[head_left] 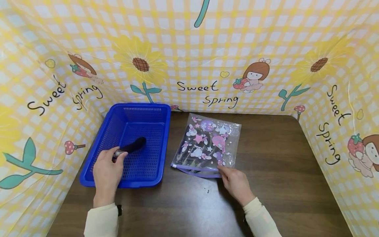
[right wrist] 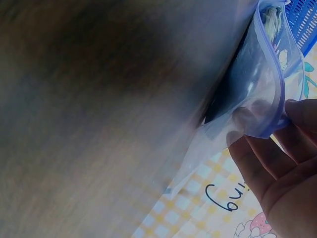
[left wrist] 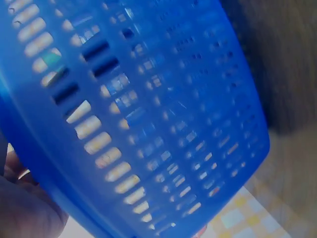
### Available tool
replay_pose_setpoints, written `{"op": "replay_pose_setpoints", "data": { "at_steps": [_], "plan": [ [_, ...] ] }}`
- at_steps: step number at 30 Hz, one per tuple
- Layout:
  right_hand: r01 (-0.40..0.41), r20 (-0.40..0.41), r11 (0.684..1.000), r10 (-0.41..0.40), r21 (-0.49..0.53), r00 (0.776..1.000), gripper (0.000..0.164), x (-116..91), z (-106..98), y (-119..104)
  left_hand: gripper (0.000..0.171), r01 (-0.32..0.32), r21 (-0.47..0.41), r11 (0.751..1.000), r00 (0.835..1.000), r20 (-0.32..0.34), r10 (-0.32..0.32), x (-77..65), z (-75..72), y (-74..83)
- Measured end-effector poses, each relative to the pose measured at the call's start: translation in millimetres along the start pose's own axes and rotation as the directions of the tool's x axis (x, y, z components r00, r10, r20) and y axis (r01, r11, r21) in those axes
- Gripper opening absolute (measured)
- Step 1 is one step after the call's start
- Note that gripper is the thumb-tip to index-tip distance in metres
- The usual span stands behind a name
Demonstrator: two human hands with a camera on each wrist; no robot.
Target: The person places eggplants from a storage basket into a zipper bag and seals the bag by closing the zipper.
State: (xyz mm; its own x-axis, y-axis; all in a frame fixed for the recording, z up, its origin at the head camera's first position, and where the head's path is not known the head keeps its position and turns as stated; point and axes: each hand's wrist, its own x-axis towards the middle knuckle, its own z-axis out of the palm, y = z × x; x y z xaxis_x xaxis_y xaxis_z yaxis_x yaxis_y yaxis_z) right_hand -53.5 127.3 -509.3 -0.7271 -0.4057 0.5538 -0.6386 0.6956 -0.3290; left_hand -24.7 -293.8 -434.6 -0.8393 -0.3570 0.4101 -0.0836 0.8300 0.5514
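Note:
My left hand reaches over the near left side of a blue plastic basket and grips one end of a long, dark, slightly curved eggplant. The eggplant's free end points to the far right, over the basket floor. My right hand pinches the near right corner of a clear zip bag printed with pink and purple cartoons. The bag lies flat, its purple zip edge toward me and parted in the right wrist view. Dark shapes with pale greenish ends show inside it.
The brown wooden table carries the basket on the left and the bag in the middle. A small dark speck lies in front of the bag. Yellow checked cloth walls in the back and both sides.

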Motion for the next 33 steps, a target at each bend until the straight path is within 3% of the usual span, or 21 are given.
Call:
{"op": "replay_pose_setpoints", "data": {
  "at_steps": [3,8,16,20,23,27,30,33],
  "plan": [
    [0.003,-0.011,1.000,-0.003,-0.004,1.000,0.025,0,1,0,0.035,-0.031,-0.038,0.999,0.997,-0.077,0.028,-7.7,2.6,7.1],
    [0.006,-0.019,1.000,-0.006,-0.005,1.000,0.024,0,1,0,0.034,-0.027,-0.125,0.992,0.985,-0.174,0.005,-21.8,4.0,23.2],
    [0.003,-0.022,1.000,-0.003,0.001,1.000,0.024,0,1,0,0.035,-0.050,-0.259,0.964,0.972,-0.236,-0.013,-40.7,4.0,45.4],
    [0.001,-0.021,1.000,-0.001,0.002,1.000,0.024,-1,2,0,0.038,-0.109,-0.352,0.930,0.962,-0.272,0.010,-47.4,3.2,61.5],
    [-0.003,-0.018,1.000,0.003,-0.003,1.000,0.024,-1,2,0,0.040,-0.125,-0.438,0.890,0.972,-0.236,0.020,-57.5,6.3,73.1],
    [-0.002,-0.021,1.000,0.002,-0.006,1.000,0.024,-1,1,0,0.037,-0.060,-0.594,0.802,0.998,-0.060,0.030,-76.1,15.5,83.4],
    [0.000,-0.025,1.000,0.000,-0.005,1.000,0.024,-1,1,0,0.036,-0.019,-0.689,0.725,0.994,0.063,0.086,-87.7,22.7,89.7],
    [0.000,-0.023,1.000,-0.001,-0.009,1.000,0.025,-1,1,0,0.035,-0.024,-0.720,0.693,0.979,0.124,0.163,-95.9,28.6,93.3]
  ]
}}
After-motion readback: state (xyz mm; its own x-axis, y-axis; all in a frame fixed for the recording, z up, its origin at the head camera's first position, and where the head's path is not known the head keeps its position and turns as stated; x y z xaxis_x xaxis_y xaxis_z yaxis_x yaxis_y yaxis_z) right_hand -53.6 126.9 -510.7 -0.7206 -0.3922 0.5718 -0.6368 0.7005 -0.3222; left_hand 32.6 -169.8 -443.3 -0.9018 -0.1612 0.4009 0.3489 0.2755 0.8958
